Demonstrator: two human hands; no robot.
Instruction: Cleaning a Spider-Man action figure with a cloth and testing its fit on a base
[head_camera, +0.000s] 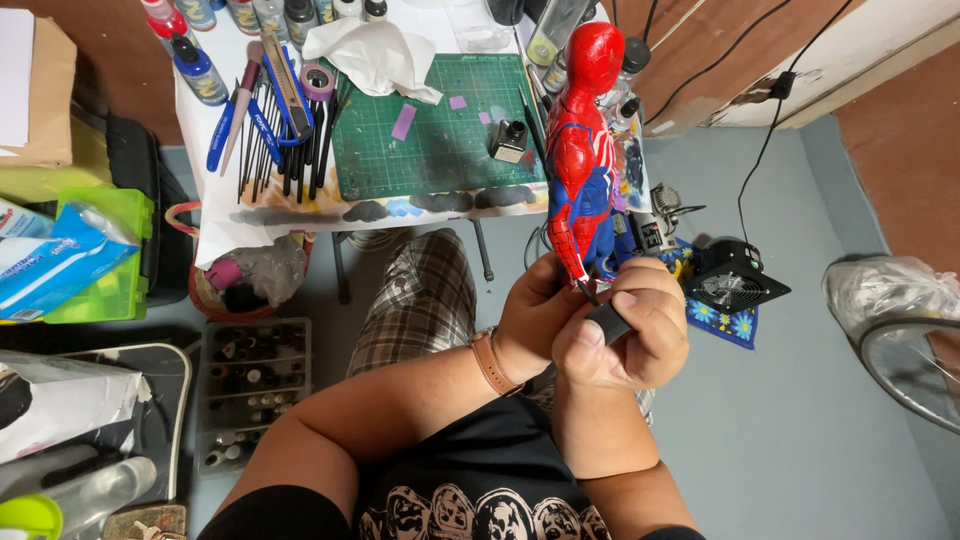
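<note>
A red and blue superhero figure (582, 150) stands upright in the air in front of me. My left hand (535, 315), with a brown strap on its wrist, grips the figure by its legs. My right hand (625, 335) is closed around a small dark grey block (608, 322), pressed against the figure's lower leg. The figure's feet are hidden behind my fingers.
A small table (215, 215) carries a green cutting mat (440, 140), brushes and tools (285, 130), paint bottles (200, 70), crumpled tissue (375, 55) and a small dark bottle (510, 140). A compartment box of paints (250, 390) and a black fan (733, 285) sit on the floor.
</note>
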